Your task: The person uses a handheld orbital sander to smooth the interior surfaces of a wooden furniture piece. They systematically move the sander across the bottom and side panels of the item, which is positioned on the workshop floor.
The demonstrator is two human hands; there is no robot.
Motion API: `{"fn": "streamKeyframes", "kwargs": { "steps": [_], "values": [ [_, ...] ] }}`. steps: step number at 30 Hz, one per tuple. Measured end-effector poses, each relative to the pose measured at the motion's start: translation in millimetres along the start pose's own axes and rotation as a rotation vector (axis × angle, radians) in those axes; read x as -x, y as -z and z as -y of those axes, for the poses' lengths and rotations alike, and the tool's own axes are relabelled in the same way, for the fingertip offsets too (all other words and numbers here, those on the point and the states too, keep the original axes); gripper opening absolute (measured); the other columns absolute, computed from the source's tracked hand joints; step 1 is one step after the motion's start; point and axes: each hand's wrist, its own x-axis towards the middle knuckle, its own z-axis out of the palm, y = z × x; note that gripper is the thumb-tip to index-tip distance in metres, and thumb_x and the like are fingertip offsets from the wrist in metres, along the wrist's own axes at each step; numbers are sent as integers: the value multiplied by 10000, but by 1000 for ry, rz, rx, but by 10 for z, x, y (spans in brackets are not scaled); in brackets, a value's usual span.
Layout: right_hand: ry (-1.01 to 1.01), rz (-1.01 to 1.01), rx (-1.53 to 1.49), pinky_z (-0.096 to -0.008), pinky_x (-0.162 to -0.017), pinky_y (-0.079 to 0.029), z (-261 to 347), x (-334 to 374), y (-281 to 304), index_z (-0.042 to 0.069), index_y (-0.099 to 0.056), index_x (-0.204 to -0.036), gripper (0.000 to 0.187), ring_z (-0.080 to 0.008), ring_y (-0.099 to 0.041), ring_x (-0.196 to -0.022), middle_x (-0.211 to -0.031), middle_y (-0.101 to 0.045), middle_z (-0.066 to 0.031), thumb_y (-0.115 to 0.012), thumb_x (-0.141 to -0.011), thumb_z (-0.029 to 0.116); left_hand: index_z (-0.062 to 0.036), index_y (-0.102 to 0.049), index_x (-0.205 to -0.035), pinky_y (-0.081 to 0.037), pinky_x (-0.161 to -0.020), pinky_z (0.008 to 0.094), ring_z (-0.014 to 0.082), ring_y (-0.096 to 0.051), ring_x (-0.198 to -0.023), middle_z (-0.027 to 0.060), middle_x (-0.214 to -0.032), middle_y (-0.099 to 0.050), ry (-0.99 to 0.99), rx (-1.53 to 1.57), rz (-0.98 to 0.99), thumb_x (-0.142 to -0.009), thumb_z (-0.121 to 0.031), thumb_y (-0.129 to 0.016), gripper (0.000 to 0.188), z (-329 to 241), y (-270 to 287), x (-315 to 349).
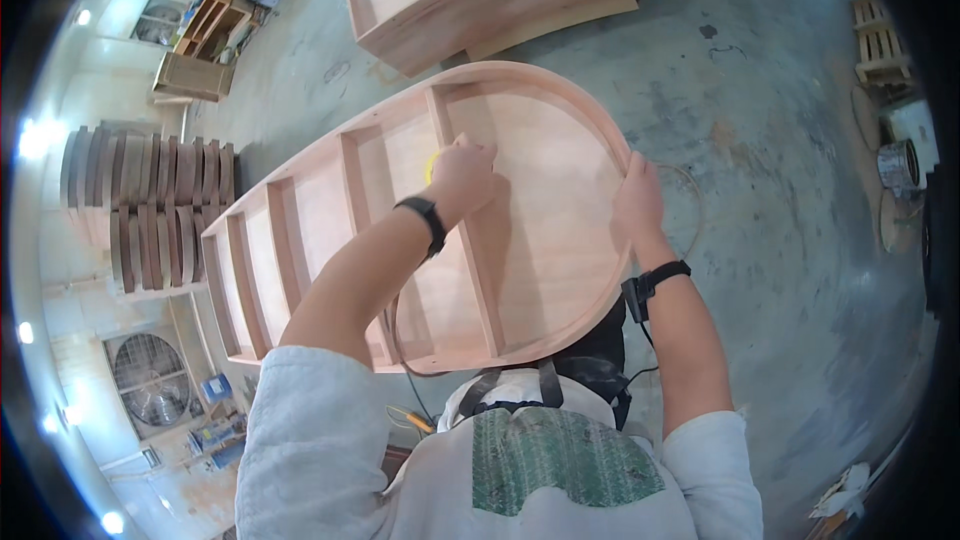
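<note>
A long pale wooden shelf unit (545,230) with one rounded end and several crosswise dividers lies open side up in front of me. My left hand (465,175) is closed over the divider beside the rounded compartment. Under its palm shows the curved edge of something yellow (432,168), mostly covered, whose kind I cannot tell. My right hand (638,202) grips the curved rim of the shelf unit at the right, fingers over the edge. Both wrists wear black bands.
A second wooden unit (500,5) lies on the concrete floor beyond. Curved wooden pieces (150,190) are stacked at the left, above a large wall fan (155,380). A thin hose (397,340) hangs over the near side. At the far right are a pallet (880,40) and a metal can (898,165).
</note>
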Motion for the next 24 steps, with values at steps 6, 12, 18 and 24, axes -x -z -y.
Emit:
{"fn": "streamKeyframes", "kwargs": {
  "steps": [6, 12, 18, 24],
  "values": [
    [20, -4, 20, -535, -990, -572, 2, 134, 10, 26, -505, -1298, 303, -464, -631, -1255, -1324, -614, -245, -625, -1023, 63, -94, -628, -1366, -637, -868, 512, 453, -743, -1033, 273, -1323, -626, -131, -16, 194, -968, -199, -694, 416, -391, -430, 819],
    [7, -21, -44, -523, -1028, -573, 5, 193, 79, 25, -519, -1300, 281, -457, -629, -1277, -1357, -613, -251, -611, -1038, 69, -141, -618, -1402, -660, -795, 489, 456, -719, -1105, 271, -1308, -610, -127, 232, -12, -925, -191, -753, 498, -811, -704, 1764],
    [-32, 8, 6, -544, -1044, -552, -131, 2, -65, 31, -532, -1348, 322, -464, -617, -1310, -1396, -610, -234, -590, -1036, 86, -105, -624, -1408, -635, -775, 487, 427, -711, -1059, 260, -1240, -658, -389, 77, 12, -882, -193, -752, 549, -1252, -981, 2341],
    [-54, 48, -18, -530, -1054, -558, -21, 36, -30, 44, -530, -1331, 322, -444, -607, -1306, -1368, -608, -214, -632, -1033, 109, -108, -692, -1392, -627, -886, 456, 369, -722, -1149, 155, -1279, -754, -640, -107, 433, -943, -249, -748, 474, -1257, -611, 1494]
  ]
}}
